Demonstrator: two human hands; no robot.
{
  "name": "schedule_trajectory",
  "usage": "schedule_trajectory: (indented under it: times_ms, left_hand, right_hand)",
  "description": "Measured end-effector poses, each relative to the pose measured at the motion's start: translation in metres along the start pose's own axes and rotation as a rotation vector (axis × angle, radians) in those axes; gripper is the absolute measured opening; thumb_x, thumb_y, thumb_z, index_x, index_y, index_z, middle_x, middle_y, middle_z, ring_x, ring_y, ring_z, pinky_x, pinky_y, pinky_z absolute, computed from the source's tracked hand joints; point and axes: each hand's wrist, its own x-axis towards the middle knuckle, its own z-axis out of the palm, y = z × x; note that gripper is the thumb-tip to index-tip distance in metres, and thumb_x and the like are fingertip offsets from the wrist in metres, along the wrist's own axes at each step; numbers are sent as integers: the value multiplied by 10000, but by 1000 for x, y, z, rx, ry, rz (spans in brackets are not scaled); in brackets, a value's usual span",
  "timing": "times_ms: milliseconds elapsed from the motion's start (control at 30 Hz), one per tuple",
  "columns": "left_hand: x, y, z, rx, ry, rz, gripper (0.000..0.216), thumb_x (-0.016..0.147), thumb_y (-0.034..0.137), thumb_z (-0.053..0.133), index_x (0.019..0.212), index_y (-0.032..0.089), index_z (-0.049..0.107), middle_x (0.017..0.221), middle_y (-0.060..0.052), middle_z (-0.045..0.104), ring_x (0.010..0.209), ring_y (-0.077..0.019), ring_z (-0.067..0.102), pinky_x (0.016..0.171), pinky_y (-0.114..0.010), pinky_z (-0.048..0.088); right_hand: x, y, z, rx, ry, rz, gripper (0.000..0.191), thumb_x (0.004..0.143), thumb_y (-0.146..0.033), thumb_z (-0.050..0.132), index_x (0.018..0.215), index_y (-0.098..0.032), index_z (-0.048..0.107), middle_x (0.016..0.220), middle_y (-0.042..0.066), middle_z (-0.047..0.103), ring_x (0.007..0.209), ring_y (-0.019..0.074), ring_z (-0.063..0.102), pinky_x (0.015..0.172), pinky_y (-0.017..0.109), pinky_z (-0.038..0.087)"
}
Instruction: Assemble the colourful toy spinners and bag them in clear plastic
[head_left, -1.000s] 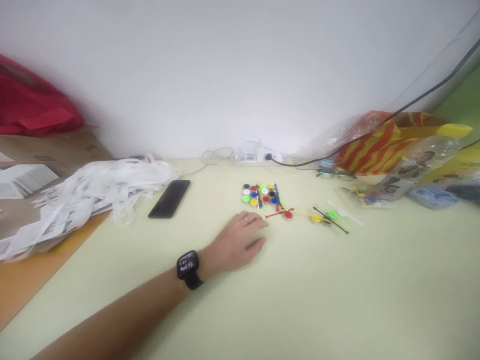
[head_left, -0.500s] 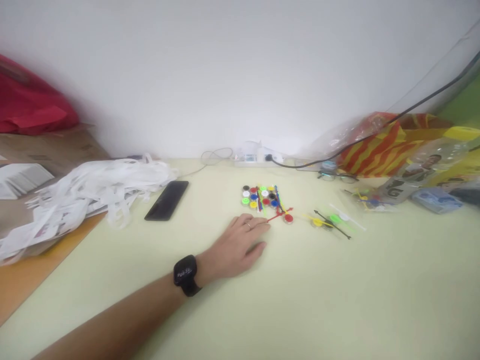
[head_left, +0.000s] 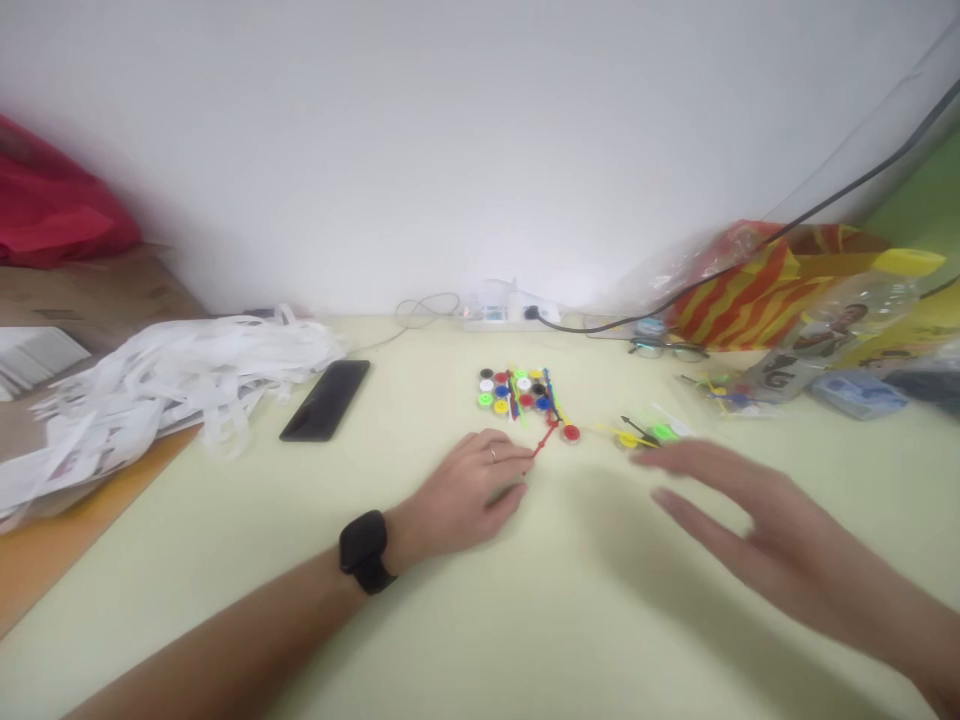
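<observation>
The left hand (head_left: 469,490) rests flat on the table (head_left: 525,620), fingertips seemingly touching the red stick (head_left: 546,438) that slants up-right toward its red disc (head_left: 571,433), while the right hand (head_left: 750,525), open and empty, hovers farther right.

The table (head_left: 600,620) has a smooth, matt, pale surface. The small coloured discs (head_left: 514,390) and the thin sticks (head_left: 551,405) look like glossy plastic. The phone (head_left: 325,400) has a shiny black glass face. The white strips (head_left: 172,375) look like thin matt paper. The watch (head_left: 362,550) has a matt dark band. The striped bag (head_left: 757,285) is glossy, crinkled plastic film.
</observation>
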Motion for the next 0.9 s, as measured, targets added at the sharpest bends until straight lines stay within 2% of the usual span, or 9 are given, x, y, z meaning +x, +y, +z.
schedule_trajectory:
  times_ms: [133, 233, 367, 467, 600, 800, 900]
  left_hand:
    - [0, 0, 1, 8, 25, -8, 195, 982, 205, 554, 1120, 247, 684, 1182, -41, 735, 1127, -252, 621, 988, -451, 499]
    - [0, 0, 1, 20, 38, -13, 145, 977, 201, 553, 989, 236, 693, 1090, -39, 752, 1019, -238, 649, 922, -431, 514]
    - [-1, -2, 2, 27, 62, -26, 137, 968, 182, 559, 910, 227, 675, 1019, -33, 750, 967, -227, 648, 868, -402, 519]
    - [-1, -3, 3, 39, 64, -24, 143, 978, 174, 546, 932, 220, 673, 978, -40, 741, 948, -223, 645, 848, -387, 520]
    - [-2, -7, 5, 50, 108, -50, 184, 1008, 163, 510, 982, 217, 684, 940, -41, 729, 928, -211, 643, 832, -368, 525]
    - [-4, -11, 6, 12, 119, -124, 191, 1026, 178, 499, 1039, 232, 682, 993, -39, 721, 957, -211, 641, 858, -374, 540]
    - [-2, -7, 3, 13, 88, -107, 220, 1008, 193, 536, 1177, 249, 666, 1112, -48, 719, 1046, -232, 631, 938, -408, 532]
  right_hand:
    - [22, 49, 39, -227, -109, -98, 386, 1048, -348, 454, 1394, -330, 626, 1491, 62, 576, 1407, 366, 488, 1125, 597, 439]
    - [19, 78, 57, -273, -123, -52, 410, 1063, -348, 395, 1403, -285, 616, 1458, 74, 609, 1366, 341, 537, 1118, 575, 454]
    - [9, 101, 62, -253, -61, 41, 406, 1058, -363, 393, 1341, -210, 640, 1315, 127, 695, 1226, 318, 638, 1058, 510, 511]
    - [8, 103, 61, -230, -38, 79, 362, 1041, -364, 426, 1265, -201, 660, 1256, 132, 714, 1168, 319, 659, 1016, 499, 529]
    - [11, 93, 59, -186, -56, 102, 305, 1026, -355, 456, 1199, -219, 668, 1232, 115, 711, 1134, 316, 665, 985, 492, 532]
    - [11, 86, 54, -93, -97, 143, 269, 1023, -364, 482, 1192, -253, 662, 1207, 90, 697, 1093, 288, 666, 944, 452, 543]
    - [10, 87, 53, -76, -99, 128, 276, 1023, -367, 488, 1214, -262, 658, 1213, 94, 687, 1085, 286, 664, 943, 452, 540]
